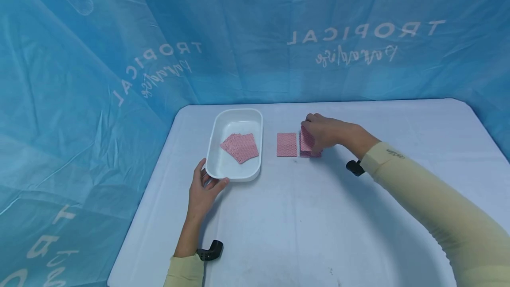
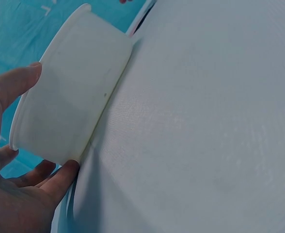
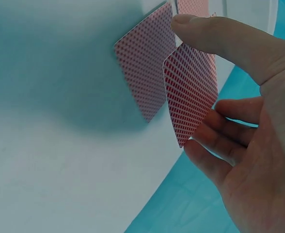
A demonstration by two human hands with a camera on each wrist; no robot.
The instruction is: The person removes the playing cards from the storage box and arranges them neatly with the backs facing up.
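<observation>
With thumb and fingers around its near left corner, my left hand (image 1: 202, 195) grips a white plastic tray (image 1: 229, 171). Several playing cards (image 1: 240, 148) with red patterned backs lie fanned and overlapping in it. My right hand (image 1: 328, 132) pinches a playing card (image 3: 191, 94) between thumb and fingers, tilted up from the table. Just below it, more red-backed cards (image 3: 145, 63) lie on the white cloth, partly covered by the hand in the head view. Between these and the tray, another red-backed card (image 1: 287, 145) lies face down.
A white cloth (image 1: 295, 220) covers the table, with its far edge (image 1: 358, 101) just beyond the tray and cards. Blue printed curtains (image 1: 255, 34) hang close behind and on the left. Each wrist wears a black camera mount (image 1: 213, 250).
</observation>
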